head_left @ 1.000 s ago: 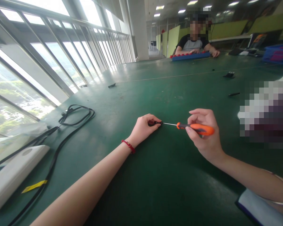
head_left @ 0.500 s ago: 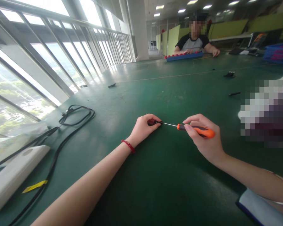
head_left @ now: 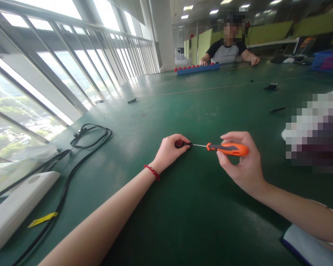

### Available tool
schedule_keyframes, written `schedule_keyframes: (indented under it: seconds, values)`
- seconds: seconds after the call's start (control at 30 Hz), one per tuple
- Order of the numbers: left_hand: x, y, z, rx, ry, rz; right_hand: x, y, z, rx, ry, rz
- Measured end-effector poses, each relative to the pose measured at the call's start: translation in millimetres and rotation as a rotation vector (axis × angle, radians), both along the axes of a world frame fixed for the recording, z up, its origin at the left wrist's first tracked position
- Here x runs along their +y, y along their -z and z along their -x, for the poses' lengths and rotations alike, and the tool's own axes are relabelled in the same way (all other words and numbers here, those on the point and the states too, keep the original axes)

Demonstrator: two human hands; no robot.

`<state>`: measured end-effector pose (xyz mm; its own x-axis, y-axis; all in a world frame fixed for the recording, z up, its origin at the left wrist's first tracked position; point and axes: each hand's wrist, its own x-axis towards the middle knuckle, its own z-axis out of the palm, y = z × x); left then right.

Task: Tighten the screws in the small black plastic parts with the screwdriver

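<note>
Just above the green tabletop (head_left: 199,207), my left hand (head_left: 170,149) pinches a small black part (head_left: 187,143) between thumb and fingers. Most of that part is hidden by the hand, so its kind cannot be made out. My right hand (head_left: 245,162) holds an orange and dark grey screwdriver (head_left: 229,149) by its handle, thumb below and fingers above. The screwdriver lies nearly level, its thin metal shaft pointing left. Its tip meets the black part at my left fingertips.
On the left lie a black cable (head_left: 68,181), a yellow tag (head_left: 43,220) and a white power strip (head_left: 22,207). Across the table, a person (head_left: 229,51) touches a blue rack (head_left: 198,69) with red pieces. Small black pieces (head_left: 271,86) lie at the right. A blue basket (head_left: 327,61) stands far right.
My right fingers have loosened and shifted around the screwdriver handle, which has turned and sits slightly more level. My left hand stays put. Across the table, the blue rack has slid left.
</note>
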<state>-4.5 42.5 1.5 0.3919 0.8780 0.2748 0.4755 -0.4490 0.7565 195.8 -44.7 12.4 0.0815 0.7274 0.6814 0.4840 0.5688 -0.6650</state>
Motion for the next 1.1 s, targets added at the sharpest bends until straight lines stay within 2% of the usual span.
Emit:
schedule_keyframes:
  seconds: [0.1, 0.23, 0.4, 0.6, 0.77, 0.93, 1.1]
  values:
    - [0.0, -0.2, -0.5, 0.014, -0.007, -0.008, 0.2, 0.3, -0.3, 0.027, -0.047, 0.023]
    - [-0.2, 0.0, -0.8, 0.019, -0.007, -0.014, -1.4, 0.2, 0.2, -0.057, 0.004, 0.124]
    - [-1.4, -0.2, -0.9, 0.024, -0.005, -0.024, 0.7, 1.6, -0.4, 0.019, -0.005, -0.009]
    - [-1.2, -0.3, -0.9, 0.014, -0.005, -0.022, -1.5, -0.3, -0.5, -0.059, 0.004, 0.093]
    - [-1.3, -0.6, -1.1, 0.006, -0.005, -0.019, -0.4, 0.1, 0.3, 0.000, -0.015, -0.014]
    - [-1.5, -1.0, -0.8, 0.016, -0.002, -0.026, -0.7, -1.0, 1.0, -0.052, -0.005, 0.084]
    - [-0.3, -0.3, -1.1, 0.022, -0.009, -0.033, -0.7, 0.0, 0.5, -0.010, -0.037, -0.008]
